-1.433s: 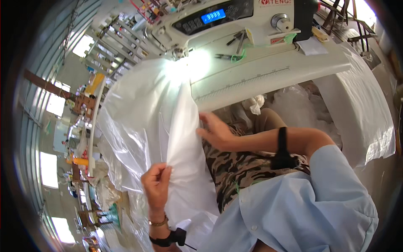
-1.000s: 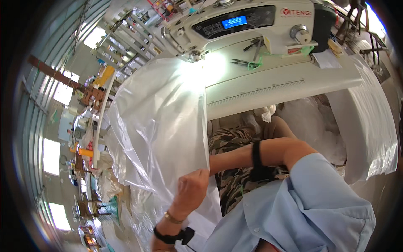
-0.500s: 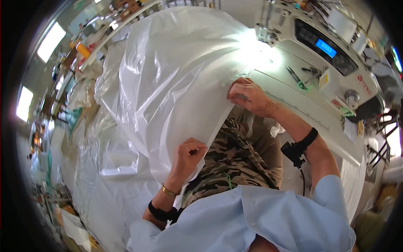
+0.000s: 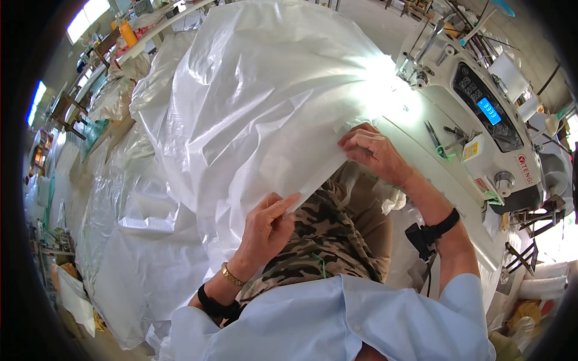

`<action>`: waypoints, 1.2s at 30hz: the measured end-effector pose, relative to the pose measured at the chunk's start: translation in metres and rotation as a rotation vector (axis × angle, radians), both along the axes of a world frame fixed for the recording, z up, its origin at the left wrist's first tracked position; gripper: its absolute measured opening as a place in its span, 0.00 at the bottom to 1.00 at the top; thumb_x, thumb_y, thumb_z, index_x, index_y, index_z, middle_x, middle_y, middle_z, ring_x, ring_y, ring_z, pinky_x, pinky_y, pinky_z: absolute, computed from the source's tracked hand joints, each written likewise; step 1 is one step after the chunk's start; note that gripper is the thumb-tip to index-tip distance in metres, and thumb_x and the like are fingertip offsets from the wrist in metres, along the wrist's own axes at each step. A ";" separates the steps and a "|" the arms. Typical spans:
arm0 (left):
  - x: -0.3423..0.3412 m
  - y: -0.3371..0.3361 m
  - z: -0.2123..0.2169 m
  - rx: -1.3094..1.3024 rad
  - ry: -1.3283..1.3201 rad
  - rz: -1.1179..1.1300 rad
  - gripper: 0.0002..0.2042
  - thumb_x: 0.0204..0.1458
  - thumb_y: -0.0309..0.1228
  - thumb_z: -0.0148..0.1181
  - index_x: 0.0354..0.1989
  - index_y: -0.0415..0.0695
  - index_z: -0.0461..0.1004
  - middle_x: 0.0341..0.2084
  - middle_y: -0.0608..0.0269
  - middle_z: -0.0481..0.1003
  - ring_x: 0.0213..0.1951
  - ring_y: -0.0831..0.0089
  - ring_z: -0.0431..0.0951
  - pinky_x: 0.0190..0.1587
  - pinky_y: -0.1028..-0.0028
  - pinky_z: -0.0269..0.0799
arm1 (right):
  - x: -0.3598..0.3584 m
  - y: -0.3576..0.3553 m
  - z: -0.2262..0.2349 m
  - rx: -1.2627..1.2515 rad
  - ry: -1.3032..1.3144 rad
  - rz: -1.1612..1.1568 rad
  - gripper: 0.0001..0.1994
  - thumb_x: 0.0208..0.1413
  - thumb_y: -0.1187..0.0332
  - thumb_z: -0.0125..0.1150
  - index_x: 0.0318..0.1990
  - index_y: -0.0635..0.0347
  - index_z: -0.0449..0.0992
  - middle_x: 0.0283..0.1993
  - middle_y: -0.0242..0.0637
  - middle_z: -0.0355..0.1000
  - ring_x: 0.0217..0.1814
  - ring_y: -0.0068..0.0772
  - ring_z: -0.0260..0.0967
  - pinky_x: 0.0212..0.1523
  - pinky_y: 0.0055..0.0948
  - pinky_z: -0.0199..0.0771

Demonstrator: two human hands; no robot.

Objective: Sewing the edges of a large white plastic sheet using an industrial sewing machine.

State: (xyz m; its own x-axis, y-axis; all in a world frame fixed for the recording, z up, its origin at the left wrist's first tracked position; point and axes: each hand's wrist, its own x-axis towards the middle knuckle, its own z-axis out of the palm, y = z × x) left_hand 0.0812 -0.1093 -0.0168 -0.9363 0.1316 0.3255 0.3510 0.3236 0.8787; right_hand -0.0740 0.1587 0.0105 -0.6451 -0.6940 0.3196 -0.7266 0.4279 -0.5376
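Big sheet of white translucent woven plastic fabric point(image 4: 259, 102) is bunched over the person's lap and piled up toward the sewing machine point(image 4: 481, 114), its lower edge pulled taut between both hands. Left hand point(image 4: 268, 228) pinches that edge near the lap, thumb on top, fingers folded under. Right hand point(image 4: 373, 150) grips the same edge farther up, close to the machine's needle area, fingers curled on the fold. Versus half a second ago: the hands sit a bit farther apart along the edge, the fabric is lifted higher and fills more of the view, and the machine is now at the right rim. The white counter point(image 4: 445, 180) carries the machine; small scissors point(image 4: 435, 135) lie on its bed, and the blue lit display point(image 4: 489, 111) faces up. More of the same white fabric point(image 4: 144, 240) is heaped on the floor at left. Workshop room behind: bright windows point(image 4: 90, 15) at upper left, a long bench point(image 4: 156, 27) with an orange bottle point(image 4: 127, 33). Black bands on both wrists, gold bracelet point(image 4: 232, 277) on the left; camouflage trousers point(image 4: 319, 240) below.
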 end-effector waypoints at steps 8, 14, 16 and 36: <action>-0.013 0.008 0.000 -0.230 0.101 0.164 0.07 0.50 0.23 0.65 0.37 0.39 0.80 0.20 0.60 0.66 0.20 0.69 0.68 0.24 0.73 0.62 | 0.002 -0.004 0.001 0.056 0.152 0.025 0.09 0.47 0.74 0.68 0.36 0.62 0.76 0.47 0.36 0.73 0.53 0.44 0.68 0.57 0.40 0.68; -0.013 0.000 0.015 -0.451 0.173 0.108 0.11 0.49 0.21 0.60 0.42 0.42 0.78 0.27 0.58 0.70 0.24 0.62 0.73 0.27 0.68 0.67 | -0.005 -0.005 0.007 0.196 0.331 -0.002 0.06 0.51 0.69 0.65 0.33 0.56 0.74 0.38 0.31 0.70 0.45 0.37 0.68 0.49 0.36 0.67; -0.011 0.000 0.013 -0.415 0.189 0.112 0.13 0.49 0.19 0.59 0.44 0.41 0.77 0.27 0.57 0.70 0.24 0.61 0.73 0.28 0.69 0.67 | -0.012 -0.003 0.006 0.209 0.321 -0.008 0.06 0.51 0.68 0.65 0.33 0.55 0.73 0.36 0.31 0.69 0.43 0.36 0.68 0.47 0.36 0.67; -0.034 0.002 0.000 -0.259 0.079 -0.163 0.11 0.44 0.20 0.59 0.37 0.43 0.75 0.25 0.59 0.71 0.26 0.60 0.74 0.26 0.65 0.68 | -0.080 0.032 0.012 0.306 0.382 -0.127 0.18 0.47 0.52 0.68 0.33 0.56 0.70 0.30 0.31 0.70 0.36 0.36 0.71 0.57 0.41 0.60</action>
State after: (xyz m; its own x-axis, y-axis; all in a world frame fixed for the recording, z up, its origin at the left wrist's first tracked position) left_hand 0.0470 -0.1076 -0.0167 -0.8694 0.3656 0.3325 0.4804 0.4673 0.7422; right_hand -0.1541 0.1909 0.0225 -0.6073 -0.7163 0.3437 -0.7788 0.6223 -0.0792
